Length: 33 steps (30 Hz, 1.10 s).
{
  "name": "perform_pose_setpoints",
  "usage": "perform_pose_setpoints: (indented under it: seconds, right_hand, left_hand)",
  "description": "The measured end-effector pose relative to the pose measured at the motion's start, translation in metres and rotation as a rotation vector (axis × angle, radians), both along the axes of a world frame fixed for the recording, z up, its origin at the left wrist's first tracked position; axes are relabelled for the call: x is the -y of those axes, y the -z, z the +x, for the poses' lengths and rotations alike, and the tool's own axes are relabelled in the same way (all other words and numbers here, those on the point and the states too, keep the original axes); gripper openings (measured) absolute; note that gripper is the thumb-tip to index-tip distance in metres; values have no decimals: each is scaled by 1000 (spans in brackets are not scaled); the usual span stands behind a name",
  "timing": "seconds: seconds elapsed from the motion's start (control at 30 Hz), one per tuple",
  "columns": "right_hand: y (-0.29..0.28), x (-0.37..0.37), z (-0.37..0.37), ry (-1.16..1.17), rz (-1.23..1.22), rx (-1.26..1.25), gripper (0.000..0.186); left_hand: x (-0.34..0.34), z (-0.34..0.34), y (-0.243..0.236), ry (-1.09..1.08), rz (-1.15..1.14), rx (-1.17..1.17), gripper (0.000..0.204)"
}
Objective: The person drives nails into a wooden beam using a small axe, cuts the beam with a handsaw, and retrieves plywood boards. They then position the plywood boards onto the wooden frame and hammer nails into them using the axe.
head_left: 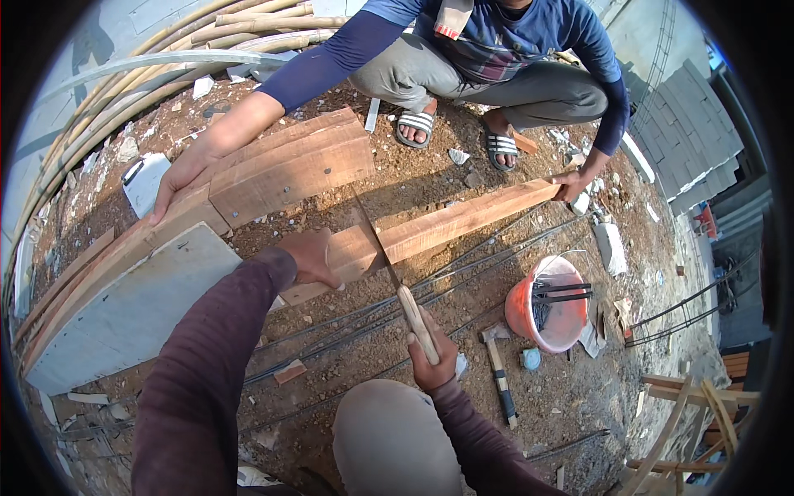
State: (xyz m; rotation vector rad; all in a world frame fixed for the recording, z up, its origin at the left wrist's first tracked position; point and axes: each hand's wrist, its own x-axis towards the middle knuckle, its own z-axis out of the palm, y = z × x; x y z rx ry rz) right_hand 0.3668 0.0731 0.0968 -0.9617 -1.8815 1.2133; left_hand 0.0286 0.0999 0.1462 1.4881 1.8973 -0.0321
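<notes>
Our knee fills the bottom of the view, and just above it our right hand is wrapped tight around the pale wooden handle of a handsaw, fingers closed on the grip; the thin blade runs up and away from the handle and crosses the long wooden plank lying on the dirt. We take that plank as our landmark. Our left hand presses flat on its near-left part, just beside the blade, fingers curled over the wood and closed on nothing else. At the plank's far right end a person squatting opposite us rests a hand on it, and that person's other hand lies on a stack of shorter boards to the upper left of the plank. Below the plank, thin steel rods run along the ground. To its lower right stands an orange bucket, and a hammer lies on the dirt just left of the bucket, near our right hand
</notes>
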Motion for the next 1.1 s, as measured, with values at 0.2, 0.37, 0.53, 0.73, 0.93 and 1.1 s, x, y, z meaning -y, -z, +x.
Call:
perform_pose_setpoints:
  seconds: [0.2, 0.37, 0.53, 0.73, 0.93, 1.1]
  right_hand:
    - [-10, 48, 74, -20, 72, 177, 43]
    - [-5, -7, -11, -38, -39, 1, 39]
    - [-11, 55, 82, 22, 82, 142, 45]
    - [9, -2, -1, 3, -43, -19, 41]
    - [-6, 56, 85, 13, -75, 198, 44]
    - [9, 13, 24, -5, -16, 32, 41]
  left_hand:
    - [8, 7, 6, 6, -46, 2, 97]
    - [6, 3, 3, -6, 87, -67, 89]
    - [8, 4, 2, -10, -18, -19, 97]
    - [4, 5, 3, 1, 7, -4, 97]
    - [9, 7, 2, 3, -50, -14, 96]
    - [8, 11, 2, 17, -29, 21, 97]
